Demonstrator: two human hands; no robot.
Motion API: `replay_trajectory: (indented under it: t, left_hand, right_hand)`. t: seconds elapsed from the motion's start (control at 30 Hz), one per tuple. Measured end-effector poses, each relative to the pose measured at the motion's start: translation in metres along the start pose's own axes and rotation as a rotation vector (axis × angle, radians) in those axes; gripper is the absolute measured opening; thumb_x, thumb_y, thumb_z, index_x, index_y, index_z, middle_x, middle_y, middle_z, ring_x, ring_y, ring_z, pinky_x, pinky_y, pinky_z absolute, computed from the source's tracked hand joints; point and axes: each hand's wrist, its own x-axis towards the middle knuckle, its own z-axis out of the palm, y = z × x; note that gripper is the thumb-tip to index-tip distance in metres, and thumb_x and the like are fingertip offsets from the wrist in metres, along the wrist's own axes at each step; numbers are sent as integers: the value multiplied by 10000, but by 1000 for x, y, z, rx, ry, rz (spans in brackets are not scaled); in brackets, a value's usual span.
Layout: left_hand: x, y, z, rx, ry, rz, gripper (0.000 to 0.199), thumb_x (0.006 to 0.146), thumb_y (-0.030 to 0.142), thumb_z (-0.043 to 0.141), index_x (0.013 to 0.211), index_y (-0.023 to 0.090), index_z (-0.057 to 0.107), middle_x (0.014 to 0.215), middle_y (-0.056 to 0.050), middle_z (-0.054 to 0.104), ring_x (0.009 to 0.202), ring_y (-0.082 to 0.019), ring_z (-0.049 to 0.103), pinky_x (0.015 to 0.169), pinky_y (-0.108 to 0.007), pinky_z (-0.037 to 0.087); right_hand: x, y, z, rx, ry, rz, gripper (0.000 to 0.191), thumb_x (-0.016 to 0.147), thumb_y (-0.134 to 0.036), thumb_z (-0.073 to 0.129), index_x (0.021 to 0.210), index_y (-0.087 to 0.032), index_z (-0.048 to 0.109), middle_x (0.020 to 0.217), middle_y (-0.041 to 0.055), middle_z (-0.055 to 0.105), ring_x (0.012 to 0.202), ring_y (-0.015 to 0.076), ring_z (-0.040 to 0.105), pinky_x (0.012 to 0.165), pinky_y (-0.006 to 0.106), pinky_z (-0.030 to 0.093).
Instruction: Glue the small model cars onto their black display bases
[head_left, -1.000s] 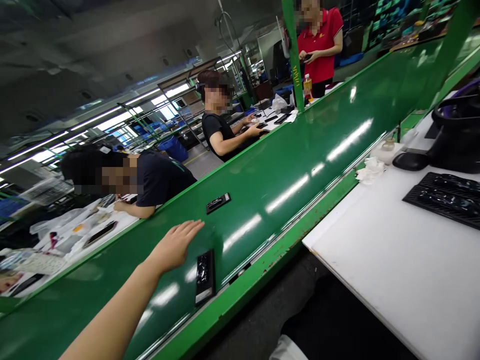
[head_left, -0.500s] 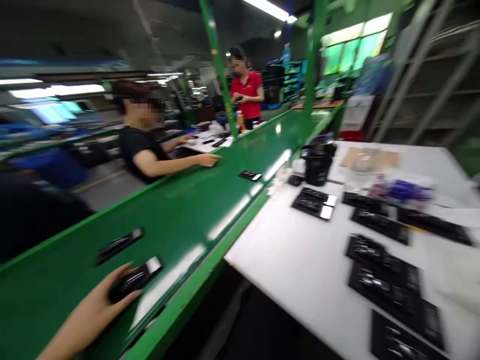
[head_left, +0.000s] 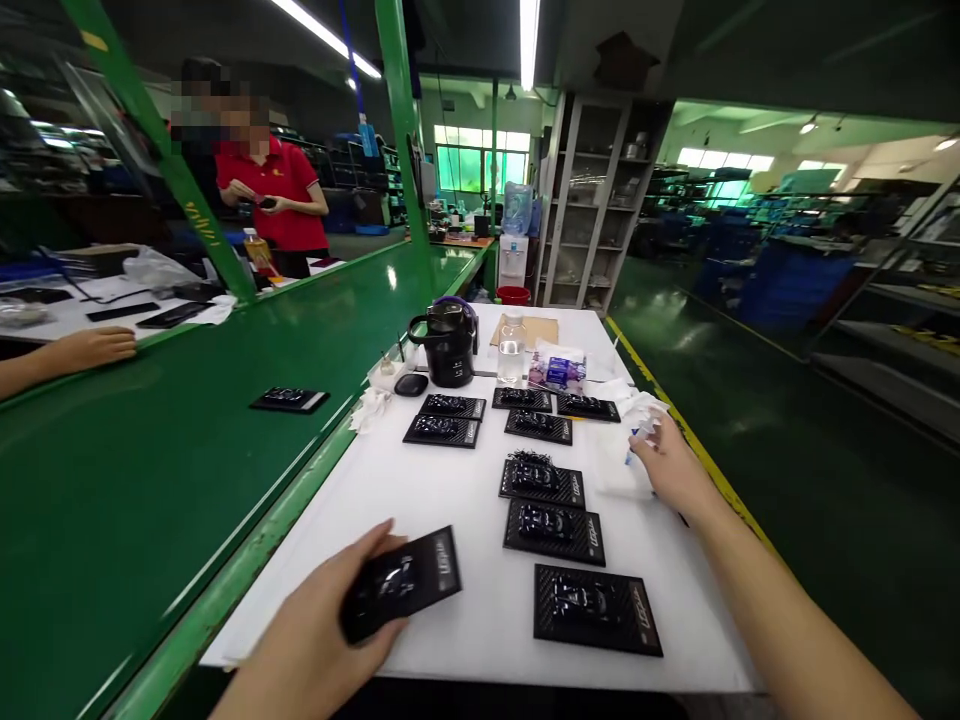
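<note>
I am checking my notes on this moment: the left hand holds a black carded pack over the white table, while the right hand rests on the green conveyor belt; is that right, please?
Not quite. In the head view the left hand does hold the black carded pack over the white table, but the right hand is at the table's far side by white cloths, not on the green conveyor belt.

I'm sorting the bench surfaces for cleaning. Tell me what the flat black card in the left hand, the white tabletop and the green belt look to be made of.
Flat black card in the left hand: probably plastic packaging, with a glossy raised blister and a woven-textured backing.
White tabletop: seemingly smooth matte laminate or plastic sheet, no grain.
Green belt: likely glossy PVC or rubber; it mirrors the ceiling lights.
</note>
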Motion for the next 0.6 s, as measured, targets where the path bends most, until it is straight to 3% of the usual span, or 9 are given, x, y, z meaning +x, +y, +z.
replay_trajectory:
  t: [0.07, 0.13, 0.27, 0.3, 0.33, 0.43, 0.5, 0.6]
  left_hand:
    - [13, 5, 13, 33, -82, 60, 704, 781, 337, 678, 1430, 332, 407, 1297, -43, 646, 1184, -303, 624, 1000, -438, 542]
    - [20, 4, 20, 46, -128, 59, 723, 753, 346, 698, 1423, 331, 426, 1348, -51, 613, 1241, -322, 584, 1026, -462, 527]
    - [20, 1, 18, 10, -131, -26, 751, 688, 381, 760, 1380, 327, 473, 1291, -45, 654, 1197, -341, 614, 982, -489, 558]
    - [19, 4, 16, -2, -109, -32, 743, 696, 382, 754, 1378, 328, 465, 1250, -38, 678, 1157, -335, 640, 956, -484, 573]
    - [17, 11, 13, -13, -83, -26, 743, 710, 381, 743, 1388, 333, 442, 1220, -31, 694, 1115, -326, 664, 931, -474, 586]
    - [12, 42, 5, -43, -1, 88, 804, 719, 369, 729, 1431, 372, 355, 1210, -20, 699, 1040, -304, 699, 879, -434, 607]
    - [8, 66, 1, -44, 32, 179, 881, 699, 368, 740, 1462, 395, 301, 1217, -17, 694, 1035, -303, 698, 877, -426, 606]
    - [1, 89, -4, -11, 59, 232, 974, 680, 405, 757, 1502, 410, 234, 1226, -16, 687, 1029, -310, 697, 872, -427, 602]
  right_hand:
    - [8, 3, 2, 63, -59, -18, 474, 759, -415, 695, 1150, -148, 672, 1103, 154, 719, 1032, 312, 675, 987, 476, 463]
    - [7, 4, -2, 130, -26, -24, 392, 764, -451, 684, 1011, -147, 691, 962, 132, 739, 926, 283, 696, 920, 439, 503]
    - [-25, -19, -11, 372, 271, -79, 466, 876, -507, 550, 1233, -211, 513, 1064, 82, 668, 1018, 224, 647, 943, 420, 496]
    - [-40, -32, -10, 531, 322, -108, 450, 875, -467, 578, 1253, -240, 487, 1034, 52, 648, 987, 210, 644, 934, 426, 501]
    - [-57, -48, -7, 679, 284, -114, 427, 863, -408, 619, 1247, -274, 490, 958, 18, 628, 912, 195, 641, 909, 430, 510]
    - [-112, -100, 10, 920, -182, -127, 135, 866, -375, 573, 961, -279, 566, 756, -9, 516, 696, 178, 549, 702, 375, 515]
    - [-140, -128, 24, 1070, -473, -100, 311, 850, -538, 527, 734, -249, 508, 652, -4, 441, 598, 177, 466, 573, 338, 448]
    - [-158, -148, 41, 1276, -730, -55, 671, 766, -837, 408, 516, -222, 305, 480, -37, 261, 475, 136, 292, 503, 305, 333]
